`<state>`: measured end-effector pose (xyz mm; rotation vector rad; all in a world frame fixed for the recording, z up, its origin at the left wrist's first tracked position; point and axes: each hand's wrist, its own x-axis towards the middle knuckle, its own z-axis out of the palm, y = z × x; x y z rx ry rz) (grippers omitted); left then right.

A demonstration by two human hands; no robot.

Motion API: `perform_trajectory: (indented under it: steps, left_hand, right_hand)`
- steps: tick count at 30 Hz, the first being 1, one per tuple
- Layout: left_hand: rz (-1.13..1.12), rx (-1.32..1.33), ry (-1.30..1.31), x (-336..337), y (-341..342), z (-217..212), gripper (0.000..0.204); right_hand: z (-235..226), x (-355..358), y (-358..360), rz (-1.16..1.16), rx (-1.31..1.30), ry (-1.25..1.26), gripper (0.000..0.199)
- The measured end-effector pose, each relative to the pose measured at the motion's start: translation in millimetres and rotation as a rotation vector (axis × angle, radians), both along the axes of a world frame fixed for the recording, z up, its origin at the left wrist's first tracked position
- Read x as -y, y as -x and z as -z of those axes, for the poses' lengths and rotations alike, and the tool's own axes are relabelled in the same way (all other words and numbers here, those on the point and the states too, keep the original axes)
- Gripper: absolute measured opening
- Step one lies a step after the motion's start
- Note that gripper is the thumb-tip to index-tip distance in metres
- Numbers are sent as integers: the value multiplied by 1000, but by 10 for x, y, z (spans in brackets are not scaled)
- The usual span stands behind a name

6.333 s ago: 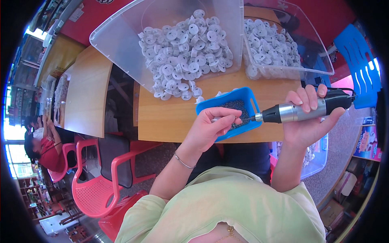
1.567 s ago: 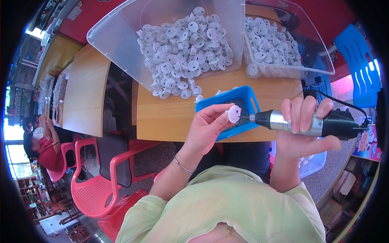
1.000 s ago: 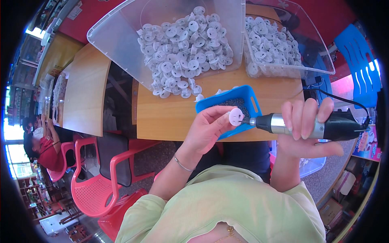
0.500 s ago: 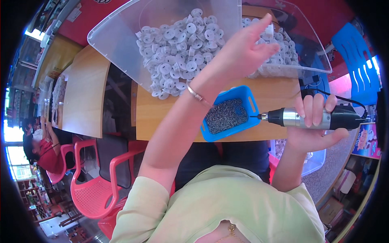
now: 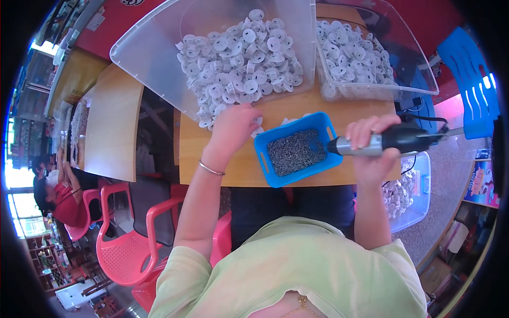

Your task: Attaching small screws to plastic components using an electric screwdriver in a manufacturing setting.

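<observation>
My right hand (image 5: 374, 153) grips a black and silver electric screwdriver (image 5: 389, 140), whose tip dips into a small blue tray (image 5: 266, 159) full of dark screws (image 5: 294, 152). My left hand (image 5: 233, 127) rests palm down on the wooden table (image 5: 238, 169), its fingers over small white round plastic parts (image 5: 257, 130) at the mouth of a tilted clear bin (image 5: 154, 53). That bin holds a heap of white parts (image 5: 238, 63). I cannot tell whether the fingers have closed on a part.
A second clear bin (image 5: 413, 74) of white parts stands at the back right. A clear tub (image 5: 419, 196) with more parts sits below the table on the right. Red plastic chairs (image 5: 132, 233) stand at the left; a person (image 5: 58, 196) sits further left. A blue chair (image 5: 472, 85) is at right.
My left hand held a white part at the screwdriver tip, reached to the right bin, and now lies at the left bin's mouth. The screwdriver tip has dropped into the screw tray.
</observation>
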<state>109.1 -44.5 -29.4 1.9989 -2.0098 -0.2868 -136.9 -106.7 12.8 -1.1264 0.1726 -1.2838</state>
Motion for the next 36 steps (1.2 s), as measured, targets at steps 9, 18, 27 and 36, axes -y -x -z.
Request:
perform_trajectory:
  steps: [9, 18, 27, 36]
  left_hand:
    - [-41, 15, 45, -6, 36, 111, 23]
    - [-347, -1363, 144, -75, 124, -169, 11]
    - [-68, -1326, -243, -227, 486, -382, 15]
    - [51, -962, 6, -153, 840, -319, 8]
  right_hand:
    - [289, 9, -137, 51, -92, 59, 40]
    - [323, 9, -156, 82, -149, 47, 41]
    - [-113, 39, -33, 79, 15, -79, 48]
    - [-283, 33, 33, -5, 186, -140, 50]
